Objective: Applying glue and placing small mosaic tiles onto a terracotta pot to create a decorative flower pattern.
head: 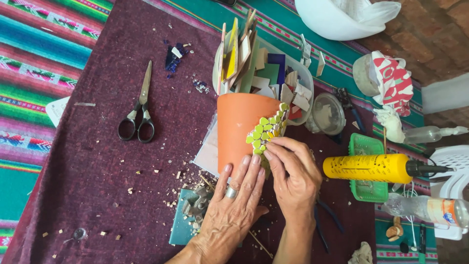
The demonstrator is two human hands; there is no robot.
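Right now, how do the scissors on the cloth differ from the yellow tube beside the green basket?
The scissors are thin metal with black handles; the yellow tube is thick and round with a black nozzle. The scissors lie lengthwise away from the person, blades pointing far; the tube lies crosswise, nozzle pointing to the right. The scissors rest flat on the maroon cloth; the tube rests across the green basket. Neither is touched by a hand.

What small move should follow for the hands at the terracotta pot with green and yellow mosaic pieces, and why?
Probably press the piece under the right hand's fingertips flat into the green and yellow mosaic band, while the left hand steadies the orange terracotta pot: those fingertips sit at the band's lower end.
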